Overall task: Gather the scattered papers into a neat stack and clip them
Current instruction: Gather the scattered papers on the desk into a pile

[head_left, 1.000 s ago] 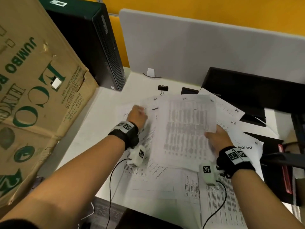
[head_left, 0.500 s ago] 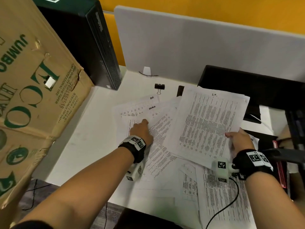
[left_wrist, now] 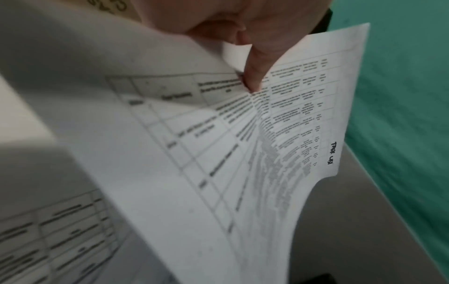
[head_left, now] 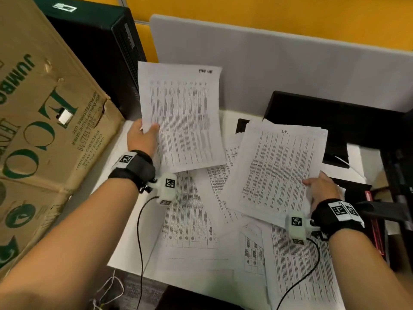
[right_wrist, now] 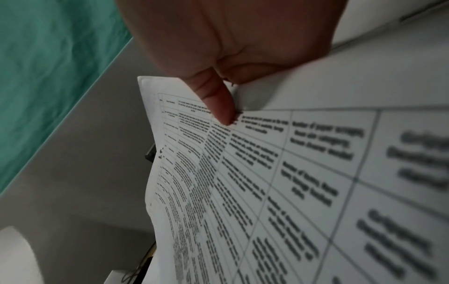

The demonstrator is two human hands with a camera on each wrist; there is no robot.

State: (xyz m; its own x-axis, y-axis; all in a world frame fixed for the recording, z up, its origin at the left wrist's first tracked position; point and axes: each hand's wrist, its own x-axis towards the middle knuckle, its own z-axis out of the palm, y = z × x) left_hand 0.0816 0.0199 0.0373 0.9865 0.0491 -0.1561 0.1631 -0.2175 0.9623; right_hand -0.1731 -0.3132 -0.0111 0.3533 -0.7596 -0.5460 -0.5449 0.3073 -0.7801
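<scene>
Left hand (head_left: pixel 143 137) pinches one white printed sheet with a table and a handwritten corner note (head_left: pixel 181 115) by its left edge, thumb (left_wrist: pixel 255 71) on the printed face, other fingers behind. The sheet is lifted off the desk, nearly upright, in front of the black computer tower (head_left: pixel 105 59) and grey divider panel (head_left: pixel 279 70).

Right hand (head_left: pixel 324 191) pinches a thin bundle of white printed sheets (head_left: pixel 277 171) at its lower right edge, thumb (right_wrist: pixel 218 103) on top, fingers hidden under the paper. The bundle is tilted, raised above the desk, well apart from the left sheet; exact sheet count is unclear.

More loose white printed pages (head_left: pixel 196 220) lie overlapping and skewed on the white desk (head_left: pixel 125 242) below and between both hands, some running to the near edge.

A black wrist strap with a white camera module (head_left: pixel 165 184) sits on the left wrist, with the same on the right, cables trailing down. A brown cardboard box with green lettering (head_left: pixel 44 130) stands at the left, beside the tower. A black flat device (head_left: pixel 335 121) sits behind the right bundle. The yellow wall (head_left: pixel 268 16) is behind the divider. No clip is visible.
</scene>
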